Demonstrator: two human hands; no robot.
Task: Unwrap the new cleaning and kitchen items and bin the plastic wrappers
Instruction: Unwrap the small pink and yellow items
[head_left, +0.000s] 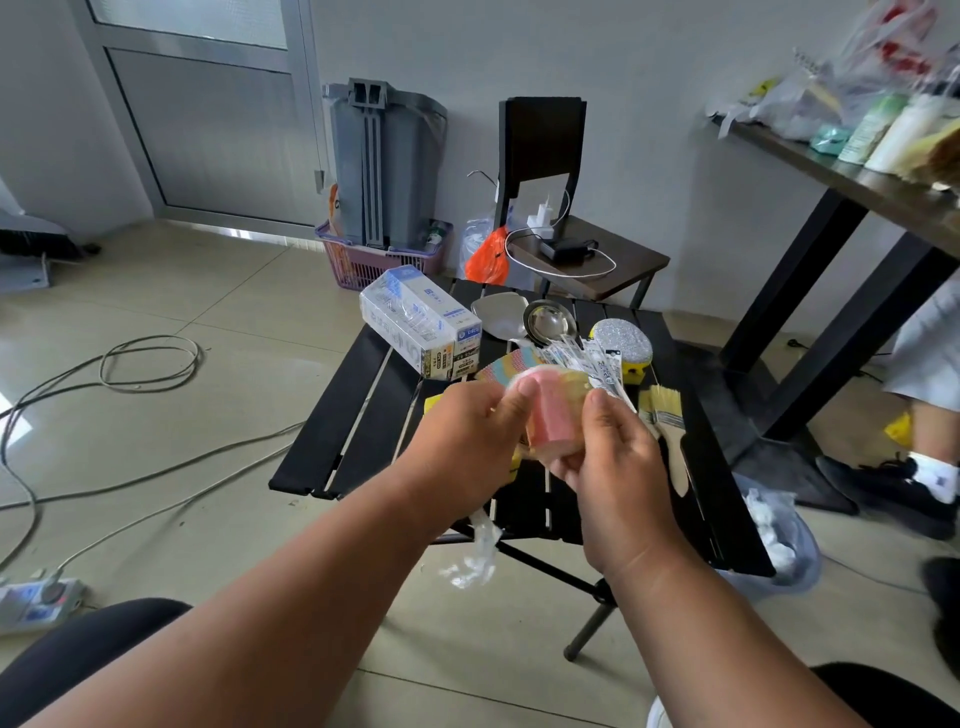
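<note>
Both my hands hold a pink roll in clear plastic wrap (548, 415) above the black slatted table (358, 415). My left hand (467, 431) pinches its left end with thumb and fingers. My right hand (613, 447) grips its right side from below. A crumpled clear wrapper (475, 553) hangs by the table's near edge under my left wrist. On the table lie a wrapped white box pack (415, 322), a metal ladle (548, 322), a glittery sponge (623, 340), labelled packets (597, 364) and two paint brushes (667, 415).
A clear bag with white scraps (779, 540) sits on the floor right of the table. Behind the table stand a dark chair (587, 260) with a charger, an orange bag (485, 257) and a grey bin in a pink basket (384, 260). Cables cross the floor at left. A person's leg (930, 415) stands at right.
</note>
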